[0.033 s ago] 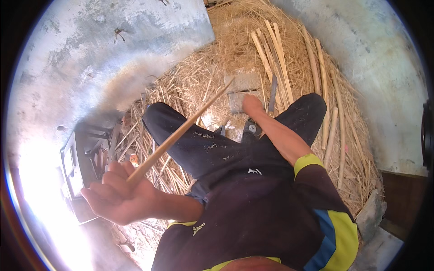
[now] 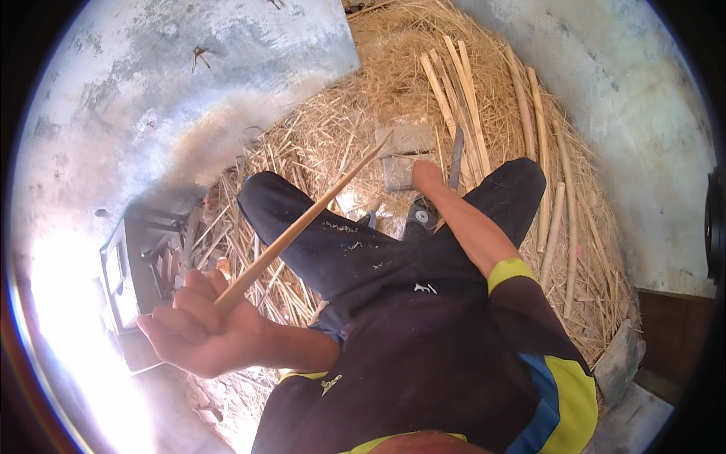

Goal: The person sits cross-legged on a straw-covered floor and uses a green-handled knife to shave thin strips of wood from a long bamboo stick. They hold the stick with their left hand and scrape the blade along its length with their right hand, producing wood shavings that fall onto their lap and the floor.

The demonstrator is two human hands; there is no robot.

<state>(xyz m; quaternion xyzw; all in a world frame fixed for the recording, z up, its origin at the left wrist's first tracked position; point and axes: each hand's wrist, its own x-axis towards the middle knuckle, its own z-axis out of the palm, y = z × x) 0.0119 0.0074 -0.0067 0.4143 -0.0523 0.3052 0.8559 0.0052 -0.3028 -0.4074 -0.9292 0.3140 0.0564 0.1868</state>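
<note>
My left hand, at the left, is closed round the thick end of a long, pale wooden stick. The stick slants up and away over my left thigh and tapers to a thin tip above a grey block. Between my knees, my right hand is a closed fist at the right edge of that block. Whatever it may hold is hidden. A dark, flat blade lies just right of this hand; its lower end meets the line of my forearm, and I cannot tell if they touch.
A second block lies beyond the first. Split wooden strips rest ahead, and longer poles lie at the right. Straw and shavings cover the floor. Worn walls curve round me. A dark frame stands by the bright opening.
My right fist has shifted slightly to the right along the block. My left hand and the stick are almost unmoved.
</note>
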